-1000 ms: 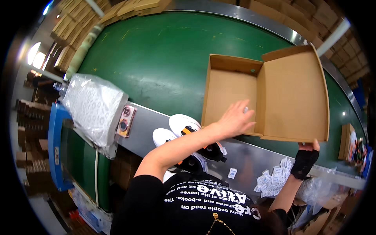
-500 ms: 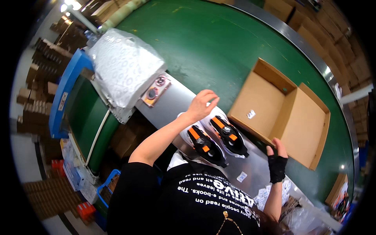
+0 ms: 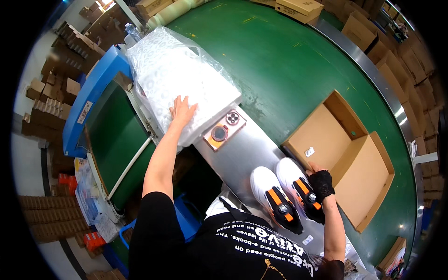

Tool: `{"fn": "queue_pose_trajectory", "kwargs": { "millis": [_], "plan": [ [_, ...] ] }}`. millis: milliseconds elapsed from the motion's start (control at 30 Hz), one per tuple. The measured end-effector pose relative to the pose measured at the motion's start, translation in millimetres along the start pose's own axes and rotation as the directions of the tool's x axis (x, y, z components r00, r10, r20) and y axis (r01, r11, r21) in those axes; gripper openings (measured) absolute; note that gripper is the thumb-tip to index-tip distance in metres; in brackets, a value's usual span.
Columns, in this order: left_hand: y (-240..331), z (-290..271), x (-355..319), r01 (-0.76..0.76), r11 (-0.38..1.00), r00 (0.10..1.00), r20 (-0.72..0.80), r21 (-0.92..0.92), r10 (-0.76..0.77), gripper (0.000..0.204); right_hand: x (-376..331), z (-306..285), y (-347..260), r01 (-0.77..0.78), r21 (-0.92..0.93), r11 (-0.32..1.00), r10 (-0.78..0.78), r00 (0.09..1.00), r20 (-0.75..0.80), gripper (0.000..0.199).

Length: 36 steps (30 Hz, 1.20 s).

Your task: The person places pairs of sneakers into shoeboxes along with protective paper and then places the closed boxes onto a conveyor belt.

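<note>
Stack of white tissue sheets in a clear bag [image 3: 179, 81] lies at the tabletop's [image 3: 252, 154] far-left end, long axis diagonal from upper left to lower right. Left hand [image 3: 182, 112] flat on its near edge, fingers spread, gripping nothing. Phone [image 3: 225, 130] just beside the stack's right corner. Right hand [image 3: 321, 179], gloved, rests on the shoes [image 3: 287, 191], touching the open cardboard box [image 3: 345, 154] on the green belt [image 3: 280, 60]; its grip is unclear.

Packing warehouse: green conveyor belt [image 3: 280, 60], stacked cardboard boxes [image 3: 396, 51].

Two shoes [image 3: 285, 193], one open cardboard box [image 3: 345, 156], one phone [image 3: 225, 130], one plastic-wrapped stack [image 3: 179, 77]
</note>
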State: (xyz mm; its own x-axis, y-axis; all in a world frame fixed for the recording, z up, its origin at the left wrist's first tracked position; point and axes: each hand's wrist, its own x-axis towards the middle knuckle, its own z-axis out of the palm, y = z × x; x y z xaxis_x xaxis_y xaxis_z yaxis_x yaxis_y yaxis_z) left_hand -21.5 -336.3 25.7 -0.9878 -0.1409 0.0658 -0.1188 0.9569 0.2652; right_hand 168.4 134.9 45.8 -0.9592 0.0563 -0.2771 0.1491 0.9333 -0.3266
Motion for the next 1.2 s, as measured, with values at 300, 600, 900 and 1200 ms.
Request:
{"fn": "queue_pose_trajectory", "kwargs": {
  "millis": [300,600,900,1200],
  "plan": [
    [-11,8,30,-0.096,0.977,0.995,-0.006,0.192,0.099,0.036,28,5,-33,-0.096,-0.003,0.995,0.096,0.995,0.032,0.031],
    [-4,-117,92,-0.294,0.944,0.823,-0.542,-0.151,0.169,0.027,40,-49,-34,0.049,0.067,0.997,-0.047,0.999,-0.019,0.031],
    [156,-194,20,-0.262,0.307,0.956,-0.201,-0.915,0.216,0.028,39,-156,-12,0.209,0.327,0.922,-0.140,0.965,-0.223,0.039],
    [304,-125,-36,-0.174,0.202,0.864,-0.051,-0.964,0.501,0.027,31,-14,-20,0.040,0.200,0.979,-0.046,0.999,0.028,0.049]
  ]
}}
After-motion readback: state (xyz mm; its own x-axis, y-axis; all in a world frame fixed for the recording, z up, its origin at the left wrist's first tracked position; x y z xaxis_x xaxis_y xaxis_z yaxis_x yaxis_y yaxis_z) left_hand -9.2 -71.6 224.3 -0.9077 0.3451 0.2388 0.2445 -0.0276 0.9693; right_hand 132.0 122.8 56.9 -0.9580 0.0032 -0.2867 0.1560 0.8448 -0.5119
